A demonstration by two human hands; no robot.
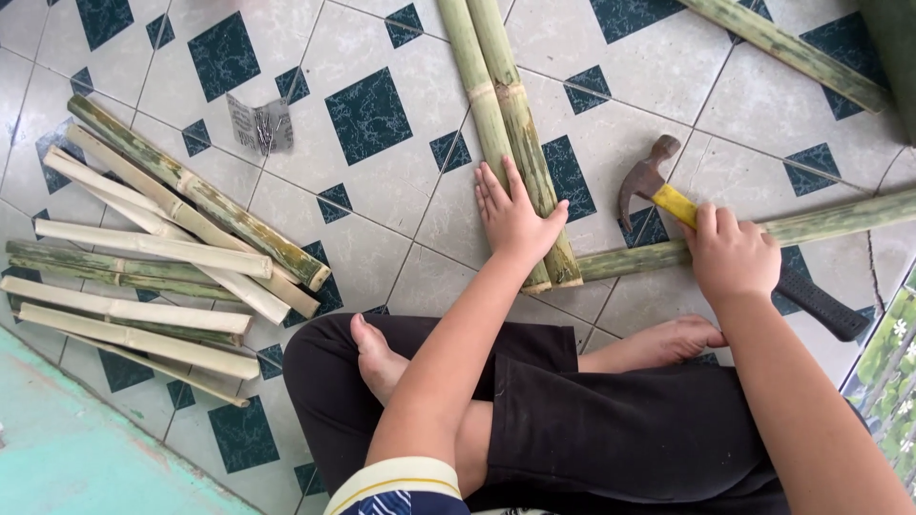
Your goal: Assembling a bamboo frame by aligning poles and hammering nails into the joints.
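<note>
You sit cross-legged on the tiled floor [382, 191], and your left hand [512, 217] lies flat with its fingers spread open, pressing down on the near end of two bamboo poles [506, 114] that lie side by side and run away from you. Your right hand [730, 256] is closed around the yellow and black handle of a claw hammer [711, 234], whose rusty head sits just right of those poles. Under that hand, another bamboo pole [821, 224] runs off to the right, its near end touching the end of the pair. Well off to your left lies a loose heap of split bamboo strips [162, 257], with a small bunch of nails [260, 127] on the tiles above it.
</note>
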